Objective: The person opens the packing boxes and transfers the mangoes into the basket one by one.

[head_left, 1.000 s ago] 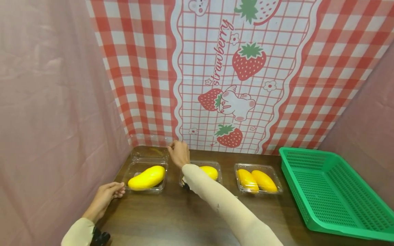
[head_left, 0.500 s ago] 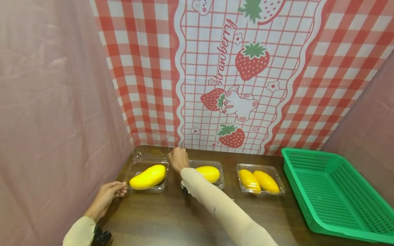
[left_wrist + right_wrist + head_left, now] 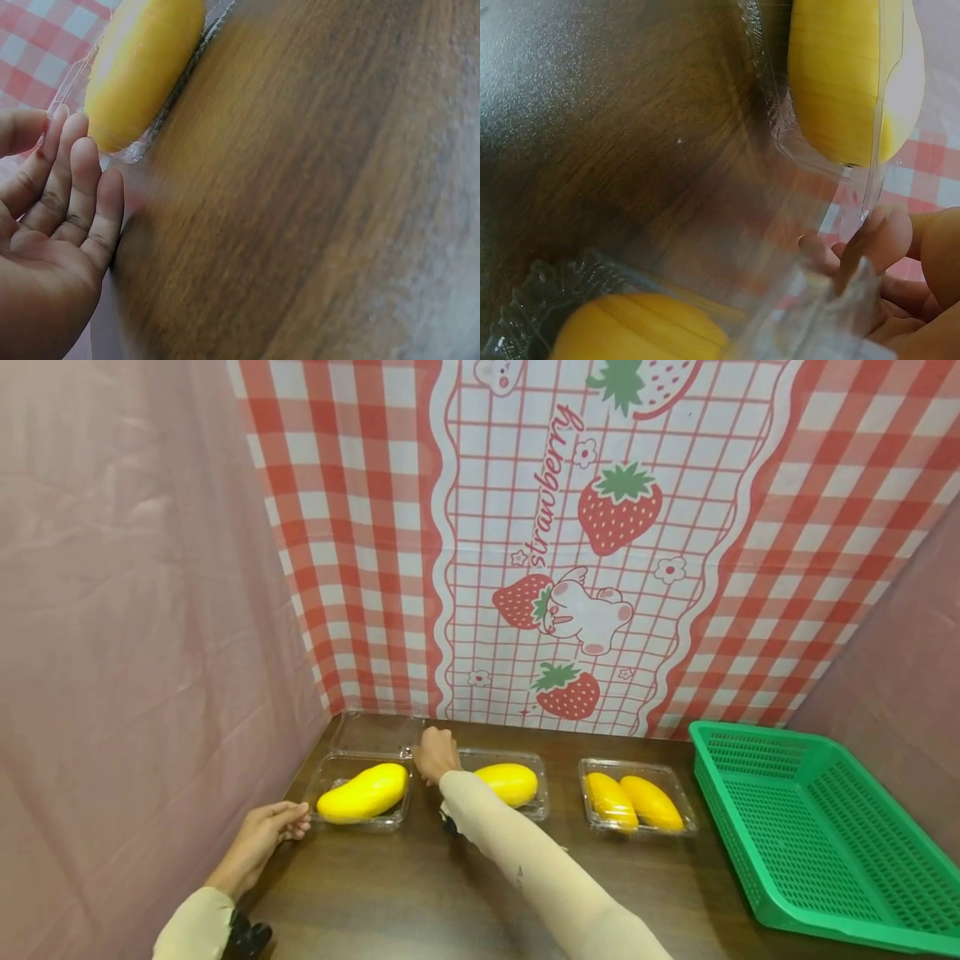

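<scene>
A clear plastic clamshell box (image 3: 386,823) stands at the left of the table, with a yellow mango (image 3: 363,793) lying in its base. Its lid (image 3: 378,732) is raised at the back. My left hand (image 3: 258,843) pinches the box's near left edge between thumb and index finger, the other fingers extended, as the left wrist view also shows. At the lid's right side, my right hand (image 3: 437,756) pinches the clear plastic between thumb and fingers; the right wrist view shows the thumb (image 3: 889,236) against the edge.
Partly behind my right arm is a second clear box (image 3: 542,777) with a yellow mango (image 3: 512,785). Farther right, a third box (image 3: 686,814) holds two mangoes (image 3: 651,803). A green basket (image 3: 772,893) stands at the far right. Checked cloth (image 3: 360,568) hangs behind the table.
My right hand has come a little lower and nearer along the lid's right side, and the raised lid has shifted with it. The left hand keeps its pinch on the box edge.
</scene>
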Demonstrator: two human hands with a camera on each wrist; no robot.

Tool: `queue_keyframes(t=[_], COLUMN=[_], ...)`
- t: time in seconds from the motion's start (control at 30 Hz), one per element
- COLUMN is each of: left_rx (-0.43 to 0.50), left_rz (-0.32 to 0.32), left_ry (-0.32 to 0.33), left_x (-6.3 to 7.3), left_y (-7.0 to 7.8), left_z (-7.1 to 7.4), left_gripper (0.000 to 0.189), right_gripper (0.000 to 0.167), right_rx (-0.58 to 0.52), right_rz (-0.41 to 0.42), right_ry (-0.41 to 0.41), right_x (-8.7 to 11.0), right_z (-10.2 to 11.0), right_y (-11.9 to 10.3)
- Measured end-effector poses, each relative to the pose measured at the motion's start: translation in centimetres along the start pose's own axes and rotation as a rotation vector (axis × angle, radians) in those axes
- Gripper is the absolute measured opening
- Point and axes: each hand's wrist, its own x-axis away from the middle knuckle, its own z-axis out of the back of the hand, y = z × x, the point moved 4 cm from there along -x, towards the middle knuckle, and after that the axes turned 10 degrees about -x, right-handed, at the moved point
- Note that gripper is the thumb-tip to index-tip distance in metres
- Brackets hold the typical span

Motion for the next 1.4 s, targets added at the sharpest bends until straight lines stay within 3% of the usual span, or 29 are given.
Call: queue_keyframes(t=[0.6,0.93,1.17,1.4], left_rx=[0.001,-0.005,0.006,-0.011], left_rz=[-0.007,0.003,0.017,0.020], left_ry=[-0.059,-0.052,-0.038,-0.027], left_x=[0.1,0.0,0.2,0.4], left_y=[0.3,0.3,0.2,0.2], left_z=[-0.6,-0.8,-0.6,-0.1], left_gripper=[0.028,0.029,0.028,0.029], right_gripper=[0.036,0.029,0.018,0.022], right_rx=[0.100,0.129,0.210,0.296], right_rz=[0.030,0.040,0.127,0.253], right_ry=[-0.066,-0.083,-0.052,-0.054], right_x=[0.5,0.8,1.1,1.3], right_z=[-0.1,0.1,0.5,1.0], right_y=[0.4,0.2,-0.3,-1.1])
